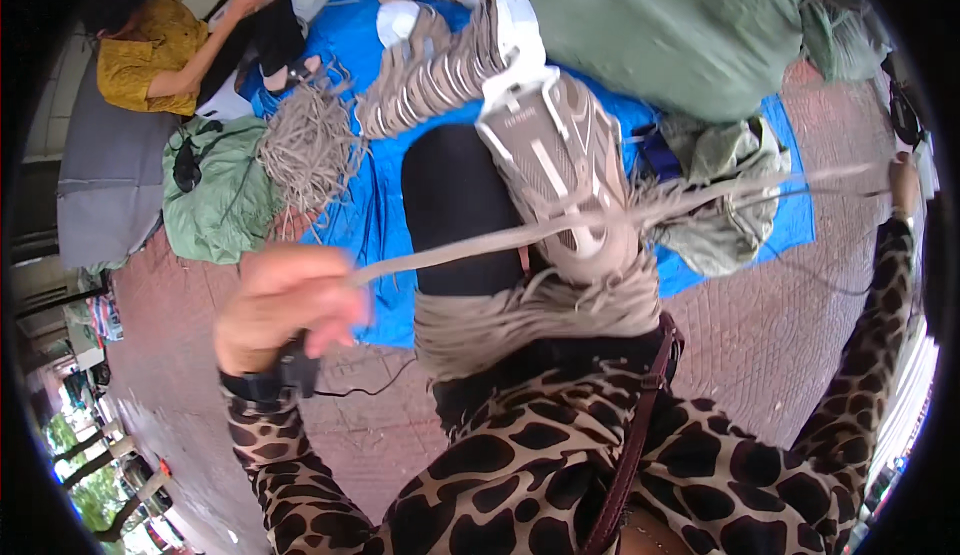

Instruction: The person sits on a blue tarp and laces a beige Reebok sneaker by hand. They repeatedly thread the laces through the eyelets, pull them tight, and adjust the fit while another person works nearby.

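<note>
A beige shoelace (470,247) is stretched across in front of me, passing over the toe of a beige and grey shoe upper (545,145) on my lap. My left hand (283,305), smeared by motion, is closed on one end. Far out to the right, my right hand (903,187) grips the lace's other side, with my arm nearly straight. The lace looks partly threaded near the toe, though blur hides the exact eyelets. Beneath the upper lies a thick bundle of beige shoelaces (530,330) across my thighs.
On a blue tarp (375,300) lie a row of nested shoe uppers (430,85) and a tangled lace pile (310,145). A large green sack (670,35) stands beyond, a green bag (215,200) at left. Another person in yellow (155,65) sits far left, handling a shoe.
</note>
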A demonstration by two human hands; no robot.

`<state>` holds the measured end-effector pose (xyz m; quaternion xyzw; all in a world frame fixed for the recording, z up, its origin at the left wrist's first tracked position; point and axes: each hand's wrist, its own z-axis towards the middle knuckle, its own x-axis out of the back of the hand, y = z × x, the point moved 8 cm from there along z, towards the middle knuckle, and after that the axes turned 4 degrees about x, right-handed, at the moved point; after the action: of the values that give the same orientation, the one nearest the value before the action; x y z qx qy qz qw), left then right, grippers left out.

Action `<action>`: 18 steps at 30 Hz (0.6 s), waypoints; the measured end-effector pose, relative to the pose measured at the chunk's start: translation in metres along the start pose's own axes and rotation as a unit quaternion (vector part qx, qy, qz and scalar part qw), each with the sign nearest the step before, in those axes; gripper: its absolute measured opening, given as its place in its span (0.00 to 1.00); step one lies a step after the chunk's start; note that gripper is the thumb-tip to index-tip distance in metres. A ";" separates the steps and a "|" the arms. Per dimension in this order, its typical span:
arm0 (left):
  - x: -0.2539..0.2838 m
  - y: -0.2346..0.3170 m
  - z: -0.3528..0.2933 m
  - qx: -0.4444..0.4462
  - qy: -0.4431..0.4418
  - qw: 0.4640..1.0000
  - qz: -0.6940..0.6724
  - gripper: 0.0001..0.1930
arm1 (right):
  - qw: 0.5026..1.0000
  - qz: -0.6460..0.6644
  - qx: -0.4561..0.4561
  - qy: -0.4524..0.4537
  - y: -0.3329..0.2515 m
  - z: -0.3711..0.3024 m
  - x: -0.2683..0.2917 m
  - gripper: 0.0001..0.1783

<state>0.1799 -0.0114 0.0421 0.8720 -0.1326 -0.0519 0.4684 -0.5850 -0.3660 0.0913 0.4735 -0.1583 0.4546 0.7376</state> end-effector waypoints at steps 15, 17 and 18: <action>-0.121 0.036 0.116 -0.101 -0.150 0.967 0.178 0.12 | 0.637 0.643 0.408 -0.118 -0.368 -0.099 0.325 0.05; -0.137 0.047 0.116 -0.254 -0.038 0.930 0.263 0.13 | 0.528 0.728 0.370 -0.233 -0.387 -0.118 0.324 0.05; -0.147 0.040 0.117 -0.264 -0.006 0.910 0.318 0.13 | 0.422 0.756 0.346 -0.361 -0.401 -0.136 0.322 0.05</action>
<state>0.0068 -0.0855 0.0058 0.6278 -0.3875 0.0614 0.6722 -0.1101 -0.1390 0.0140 0.4996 -0.5343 0.6332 -0.2530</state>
